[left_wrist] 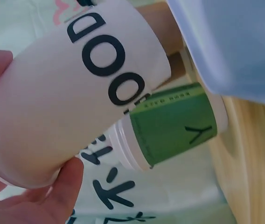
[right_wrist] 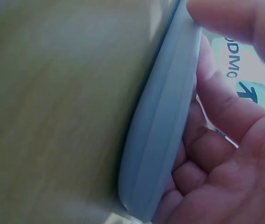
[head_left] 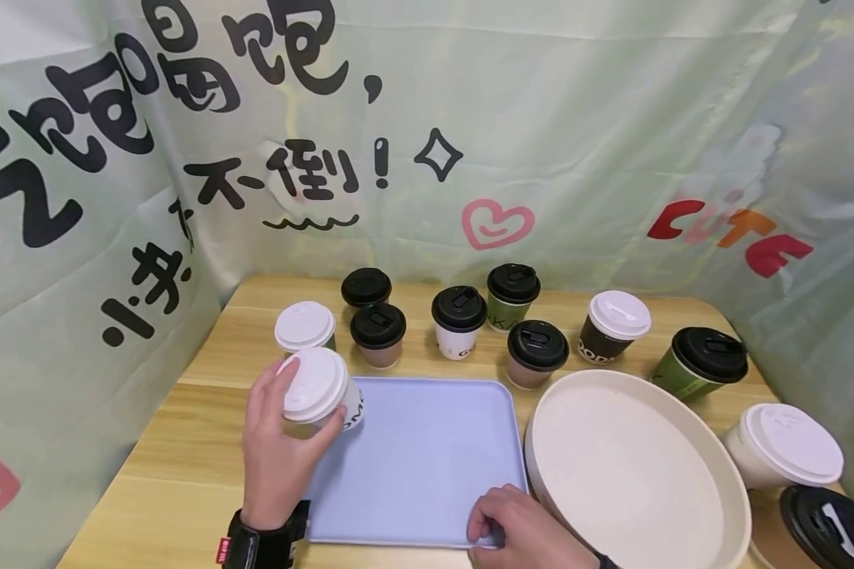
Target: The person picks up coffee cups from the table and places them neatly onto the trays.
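My left hand (head_left: 281, 442) grips a white paper cup (left_wrist: 76, 93) with black lettering and a white lid (head_left: 316, 384), thumb on one side and fingers on the other. The cup is at the left back corner of a pale blue rectangular tray (head_left: 420, 458); in the left wrist view its base is clear of the tray. Just behind it stands a green cup (left_wrist: 174, 126) with a white lid (head_left: 304, 325). At the tray's front edge, my right hand (head_left: 527, 531) pinches the rim (right_wrist: 163, 112) between thumb and curled fingers.
Several lidded cups line the back, including a brown one (head_left: 380, 356), a white one (head_left: 457, 342) and a green one (head_left: 507, 313). A round cream tray (head_left: 633, 466) adjoins the blue tray's right. Larger cups, one white-lidded (head_left: 793, 442), stand far right. A printed cloth (head_left: 576, 142) hangs behind.
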### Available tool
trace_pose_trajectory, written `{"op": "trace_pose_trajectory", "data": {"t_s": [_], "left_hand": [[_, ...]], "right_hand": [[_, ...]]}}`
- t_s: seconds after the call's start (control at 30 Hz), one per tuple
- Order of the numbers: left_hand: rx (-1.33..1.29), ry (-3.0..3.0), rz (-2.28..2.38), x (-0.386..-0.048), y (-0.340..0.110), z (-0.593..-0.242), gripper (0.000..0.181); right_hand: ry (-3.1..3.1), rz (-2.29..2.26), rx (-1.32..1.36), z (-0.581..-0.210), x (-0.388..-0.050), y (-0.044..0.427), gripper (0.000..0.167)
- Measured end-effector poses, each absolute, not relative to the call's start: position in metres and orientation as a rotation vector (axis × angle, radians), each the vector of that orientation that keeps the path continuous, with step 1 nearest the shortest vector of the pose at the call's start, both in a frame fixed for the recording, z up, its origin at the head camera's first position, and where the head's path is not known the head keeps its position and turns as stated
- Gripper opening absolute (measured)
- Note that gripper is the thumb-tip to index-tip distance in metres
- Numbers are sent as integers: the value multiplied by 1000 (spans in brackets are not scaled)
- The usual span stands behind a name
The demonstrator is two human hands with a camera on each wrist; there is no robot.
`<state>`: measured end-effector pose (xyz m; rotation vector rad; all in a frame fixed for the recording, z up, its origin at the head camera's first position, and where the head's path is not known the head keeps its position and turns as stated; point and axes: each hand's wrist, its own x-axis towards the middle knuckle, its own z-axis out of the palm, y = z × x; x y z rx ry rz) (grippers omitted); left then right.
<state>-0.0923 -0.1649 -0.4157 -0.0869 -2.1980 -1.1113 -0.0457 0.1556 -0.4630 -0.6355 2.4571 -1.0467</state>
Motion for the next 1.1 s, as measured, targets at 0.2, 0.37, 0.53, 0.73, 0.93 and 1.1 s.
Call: {"op": "trace_pose_trajectory", "data": {"t_s": [0.2,0.37,0.53,0.73,0.93,1.1], "left_hand": [[-194,-2235,-1079,-89,-154,-416,87],[-335,-2265,-1045,-91,-151,-417,88],[-451,-2260,-972,-101,-157,-418,90],[-457,-2151,-1036,-117,-168,-422,82],[-440,-2122,-1032,-122,-176,-430,74],[-461,-2127,-1019,-122,-178,-437,73]], "right_hand": [[2468,-1054,-646,-464,-44,155,15],[2473,-1065,-676,-463,-44,154,16],[2477,-1059,-674,-463,-44,155,18],[2463,-1049,-638,-461,-44,157,18],[2459,-1058,-650,-463,-44,157,17],[2471,-1055,-660,-464,-44,156,17]]}}
